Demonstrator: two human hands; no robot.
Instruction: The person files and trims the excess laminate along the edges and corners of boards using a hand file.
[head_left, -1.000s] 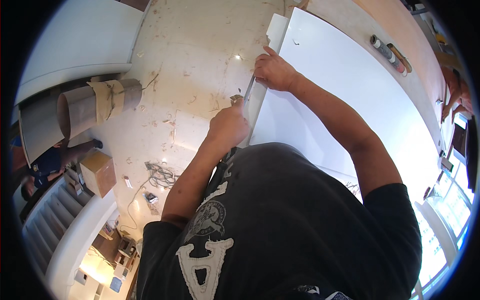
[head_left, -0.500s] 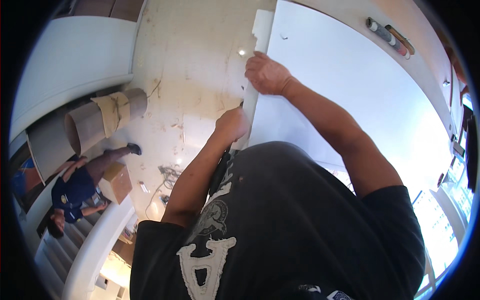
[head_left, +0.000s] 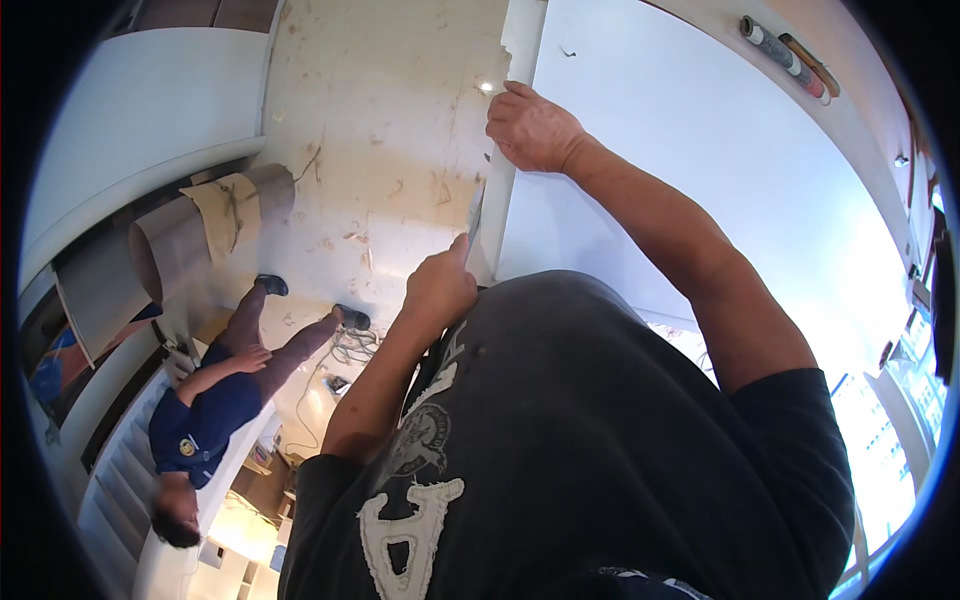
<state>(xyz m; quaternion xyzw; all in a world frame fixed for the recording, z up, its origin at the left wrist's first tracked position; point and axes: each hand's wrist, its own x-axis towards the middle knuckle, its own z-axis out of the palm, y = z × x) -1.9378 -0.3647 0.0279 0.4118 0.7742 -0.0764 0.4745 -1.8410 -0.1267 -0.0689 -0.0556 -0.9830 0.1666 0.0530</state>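
I see one big white panel [head_left: 690,170] on the right. One black shirt [head_left: 620,430] fills the near middle, with one big cloth letter [head_left: 430,540] and one round badge [head_left: 420,440] whose small print I can't read. One other person [head_left: 215,420] is on the left, near one brown roll [head_left: 175,245]. One pale strip [head_left: 521,45] runs along the panel's left edge. The right hand [head_left: 538,130] is farther off, fingers bent at the strip; I can't tell if it grips. The left hand [head_left: 440,287] is nearer, wrapped around one thin tool [head_left: 474,215] pointing away, beside the strip.
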